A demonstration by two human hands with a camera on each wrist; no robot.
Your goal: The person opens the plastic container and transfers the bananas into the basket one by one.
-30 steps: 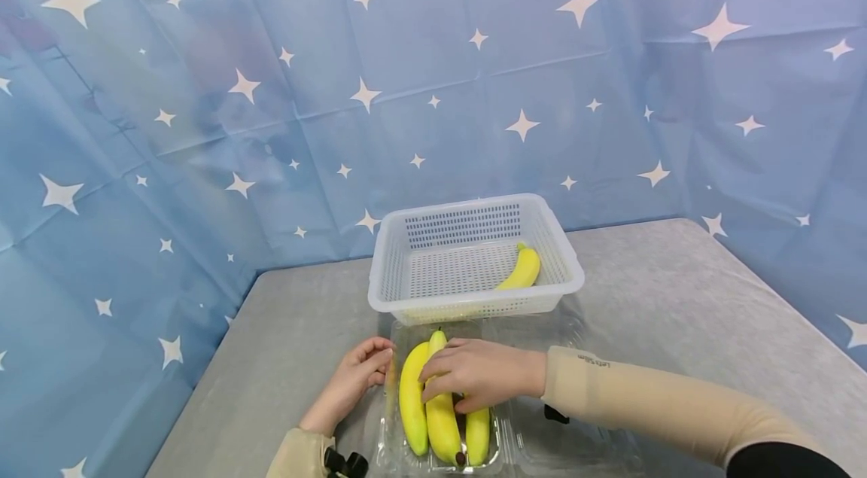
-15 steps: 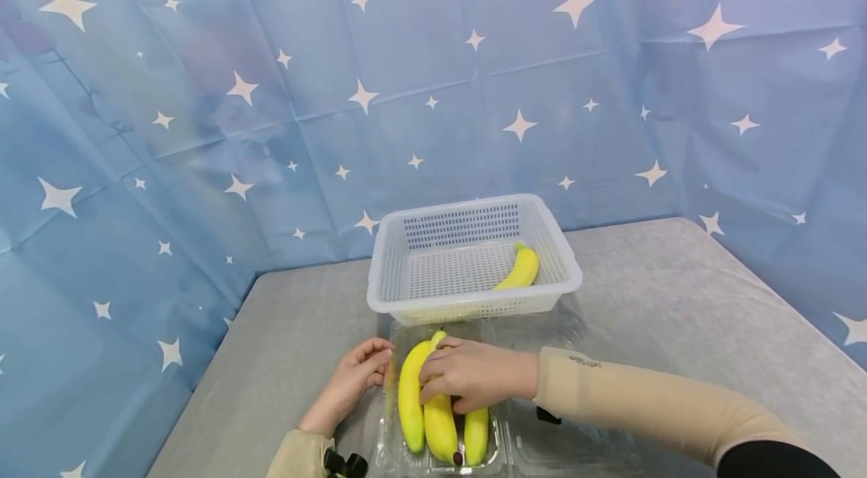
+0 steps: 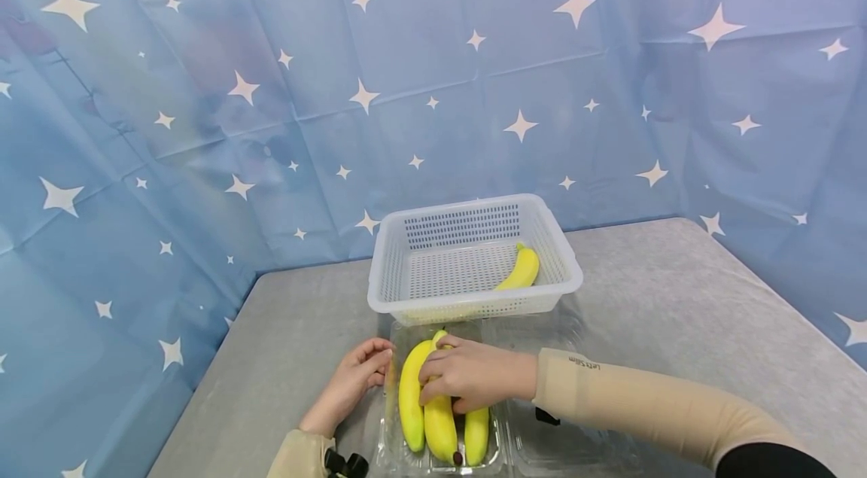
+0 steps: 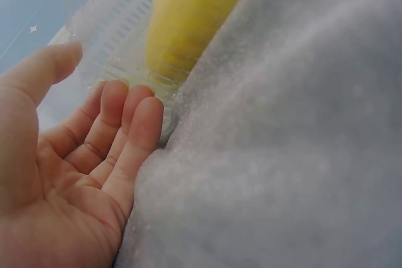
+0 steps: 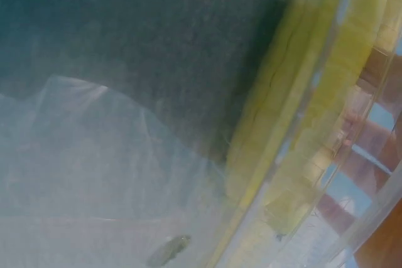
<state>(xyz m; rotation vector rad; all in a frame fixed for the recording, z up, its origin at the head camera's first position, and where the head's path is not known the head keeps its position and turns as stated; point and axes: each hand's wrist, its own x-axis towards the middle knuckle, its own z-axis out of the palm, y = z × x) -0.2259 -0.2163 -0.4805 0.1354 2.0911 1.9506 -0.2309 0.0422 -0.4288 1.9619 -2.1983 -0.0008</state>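
Three yellow bananas lie side by side in a clear plastic container [image 3: 503, 455]. Fingers of my right hand [image 3: 484, 372] curl over the middle banana [image 3: 442, 429] from above, thumb on its right side. To its left lies another banana [image 3: 410, 397]; the right banana [image 3: 477, 436] is partly hidden under the hand. At the container's left rim is my left hand [image 3: 357, 374]. The left wrist view shows that hand [image 4: 88, 161] palm up, thumb apart, loosely bent fingertips right at the plastic edge. The right wrist view is blurred, with a banana [image 5: 270, 117] behind clear plastic.
A white perforated basket [image 3: 474, 302] stands just behind the container, with one banana [image 3: 524, 269] at its right side. The container's clear lid [image 3: 562, 444] lies folded out to the right, under the right forearm. A starry blue curtain [image 3: 433, 56] hangs behind the grey table [image 3: 650, 290].
The right forearm has shifted slightly to the left, and the middle banana's lower end has moved a touch left. The left hand has stayed in place.
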